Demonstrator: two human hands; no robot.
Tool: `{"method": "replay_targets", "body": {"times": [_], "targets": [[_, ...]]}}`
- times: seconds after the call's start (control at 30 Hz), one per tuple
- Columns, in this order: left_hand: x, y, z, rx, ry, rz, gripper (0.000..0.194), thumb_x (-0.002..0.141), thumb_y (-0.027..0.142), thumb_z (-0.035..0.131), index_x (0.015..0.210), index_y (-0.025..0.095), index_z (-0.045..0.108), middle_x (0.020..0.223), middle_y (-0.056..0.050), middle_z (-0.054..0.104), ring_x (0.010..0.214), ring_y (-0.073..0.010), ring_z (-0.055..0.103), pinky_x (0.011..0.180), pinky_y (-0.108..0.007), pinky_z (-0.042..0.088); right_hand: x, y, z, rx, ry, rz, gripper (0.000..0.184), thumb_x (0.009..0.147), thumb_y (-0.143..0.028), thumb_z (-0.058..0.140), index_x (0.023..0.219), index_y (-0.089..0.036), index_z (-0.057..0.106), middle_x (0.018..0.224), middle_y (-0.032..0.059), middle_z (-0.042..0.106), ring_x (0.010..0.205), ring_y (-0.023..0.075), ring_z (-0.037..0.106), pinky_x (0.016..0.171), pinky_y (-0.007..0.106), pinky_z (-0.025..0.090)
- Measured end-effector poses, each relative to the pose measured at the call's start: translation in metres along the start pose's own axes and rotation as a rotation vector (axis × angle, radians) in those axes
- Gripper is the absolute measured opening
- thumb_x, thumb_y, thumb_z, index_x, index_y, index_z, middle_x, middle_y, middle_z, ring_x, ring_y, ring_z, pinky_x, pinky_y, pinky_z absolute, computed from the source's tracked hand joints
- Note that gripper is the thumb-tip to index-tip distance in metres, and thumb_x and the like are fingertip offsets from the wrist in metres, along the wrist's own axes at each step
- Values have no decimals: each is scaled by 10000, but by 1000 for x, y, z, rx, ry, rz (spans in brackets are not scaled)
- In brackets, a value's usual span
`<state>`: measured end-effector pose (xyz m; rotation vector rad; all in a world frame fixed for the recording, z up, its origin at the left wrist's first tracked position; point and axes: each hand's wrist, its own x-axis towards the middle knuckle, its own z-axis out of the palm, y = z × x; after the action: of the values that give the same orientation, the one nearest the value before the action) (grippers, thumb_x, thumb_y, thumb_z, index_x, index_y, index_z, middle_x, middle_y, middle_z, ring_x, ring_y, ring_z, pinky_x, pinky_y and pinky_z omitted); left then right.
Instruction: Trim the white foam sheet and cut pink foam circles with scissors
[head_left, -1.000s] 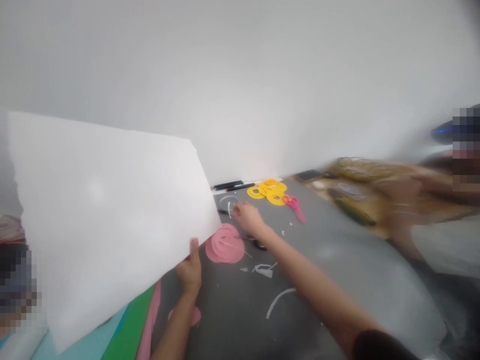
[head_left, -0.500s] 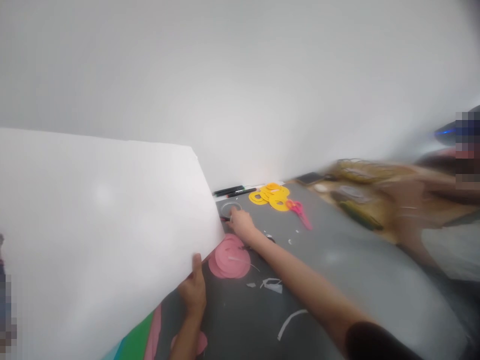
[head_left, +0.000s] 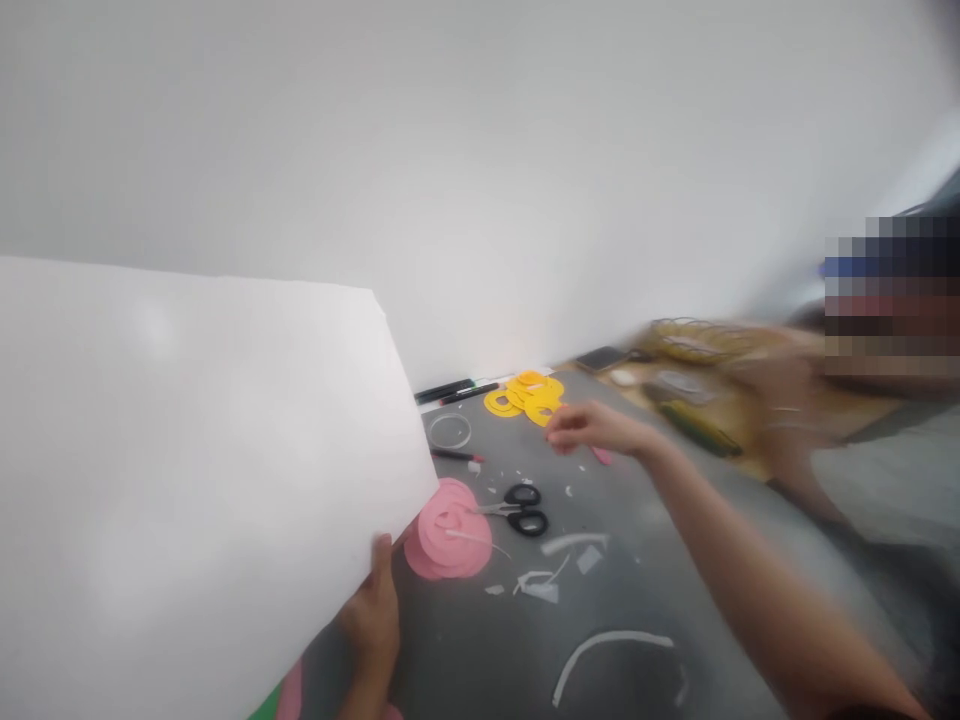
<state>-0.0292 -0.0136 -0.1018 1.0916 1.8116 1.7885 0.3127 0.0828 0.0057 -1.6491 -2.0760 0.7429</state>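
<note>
My left hand [head_left: 371,620] is closed on the lower right edge of a large white sheet [head_left: 187,480], which stands tilted up and fills the left half of the view. My right hand [head_left: 592,428] is stretched out over the grey table [head_left: 675,560], fingers loosely bent and apart, with nothing seen in them. It hovers just above red scissors [head_left: 602,456], mostly hidden under it, beside a pile of yellow paper rings [head_left: 525,395]. Black scissors [head_left: 525,510] lie next to stacked pink discs [head_left: 448,530].
A clear ring [head_left: 450,430], a red pen [head_left: 454,456] and dark markers [head_left: 450,390] lie near the wall. White paper scraps [head_left: 577,545] and a curved strip [head_left: 607,645] litter the table. Another person's blurred arm [head_left: 780,400], a wire basket [head_left: 697,340] and a phone [head_left: 604,357] are at the right.
My right hand has left the clear ring and pen and swung right to the red scissors. The black scissors it covered now show. The white sheet stays held up.
</note>
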Motion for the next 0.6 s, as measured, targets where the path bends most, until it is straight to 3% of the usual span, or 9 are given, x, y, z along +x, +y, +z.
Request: {"method": "replay_targets", "body": {"times": [0.1, 0.2, 0.47, 0.6], "targets": [[0, 2, -1, 24, 2, 29, 345, 730, 473, 679, 922, 187, 694, 1124, -105, 696, 1300, -307, 439, 1138, -436, 272, 30, 24, 4, -138, 232, 148, 263, 882, -318, 536, 929, -122, 704, 862, 78, 719, 807, 203, 667, 714, 297, 510], [-1, 2, -2, 53, -31, 33, 366, 749, 517, 640, 910, 194, 698, 1103, -101, 705, 1292, -304, 451, 1142, -439, 263, 68, 39, 12, -281, 341, 225, 233, 924, -290, 543, 1078, -134, 621, 1084, 85, 648, 958, 205, 629, 832, 384, 515], [-4, -8, -3, 136, 41, 26, 406, 735, 545, 635, 933, 196, 698, 1113, -118, 699, 1276, -314, 468, 1140, -454, 262, 124, 57, 28, -555, 220, 200, 311, 920, -309, 564, 1187, -150, 553, 1181, 92, 583, 993, 213, 609, 833, 410, 526], [-3, -23, -3, 201, 41, 141, 486, 726, 591, 609, 898, 148, 714, 1092, -152, 704, 1216, -335, 523, 1122, -476, 288, 135, 63, 36, -651, 155, 163, 312, 918, -308, 568, 1184, -146, 554, 1180, 94, 584, 994, 214, 609, 835, 410, 526]]}}
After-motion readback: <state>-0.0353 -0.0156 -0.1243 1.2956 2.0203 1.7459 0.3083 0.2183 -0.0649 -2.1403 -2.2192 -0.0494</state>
